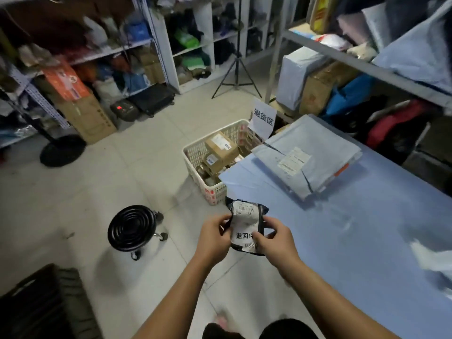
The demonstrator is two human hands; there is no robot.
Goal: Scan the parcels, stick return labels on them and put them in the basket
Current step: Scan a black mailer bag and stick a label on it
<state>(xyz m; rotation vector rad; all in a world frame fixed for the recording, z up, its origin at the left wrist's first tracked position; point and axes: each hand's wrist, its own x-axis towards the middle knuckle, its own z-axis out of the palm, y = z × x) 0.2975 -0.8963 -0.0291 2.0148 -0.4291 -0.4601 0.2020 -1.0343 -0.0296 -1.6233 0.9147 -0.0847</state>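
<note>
A small dark parcel (247,217) with a white shipping label and a white return label (244,235) is held in the air at the near left corner of the blue table. My left hand (215,238) grips its left edge. My right hand (274,241) holds its right side, the thumb lying on the return label. A white plastic basket (195,155) stands on the floor beyond the parcel, against the table's far left corner. Several brown boxes with labels lie in it. A paper sign (263,117) rises behind the basket.
A large grey flat mailer (310,152) lies on the blue table (354,241) at its far end. A black round stool (133,226) stands on the tiled floor to the left. Packed shelves line the back and right. A tripod (236,62) stands behind the basket.
</note>
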